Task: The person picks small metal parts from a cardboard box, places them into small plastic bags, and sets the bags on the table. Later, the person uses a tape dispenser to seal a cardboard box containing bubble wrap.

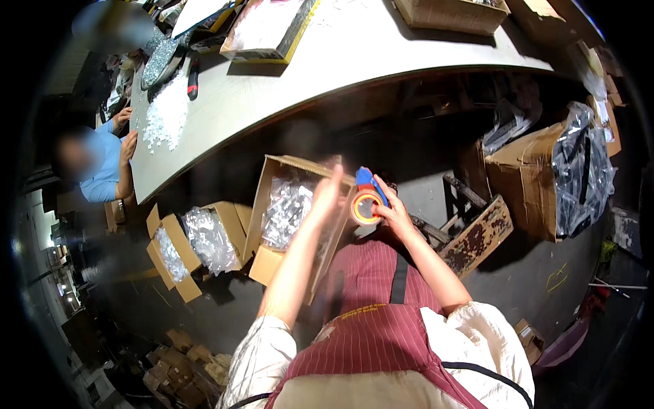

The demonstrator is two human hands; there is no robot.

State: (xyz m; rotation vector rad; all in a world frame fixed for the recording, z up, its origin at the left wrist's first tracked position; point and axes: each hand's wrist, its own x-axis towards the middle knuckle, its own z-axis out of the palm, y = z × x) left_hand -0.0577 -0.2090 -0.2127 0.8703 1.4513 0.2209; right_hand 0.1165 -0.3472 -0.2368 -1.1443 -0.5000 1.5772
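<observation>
Tape dispenser, held beside an open-topped carton

Right hand: wrapped around the dispenser just right of the carton, thumb at the orange roll, perhaps to steady it.

Left hand: at the carton's right side; blurred, so whether it grips the cardboard cannot be told.

Inside the carton: clear bags of small parts, which the walls appear to keep together.

Left of the carton: smaller box, flaps spread, likely for access to its bagged contents.

Right of the carton: worn wooden stool, then a large box with loose plastic down its side.

Beyond the carton: white table; white pieces heaped leftward, apparently within reach of a co-worker.
</observation>
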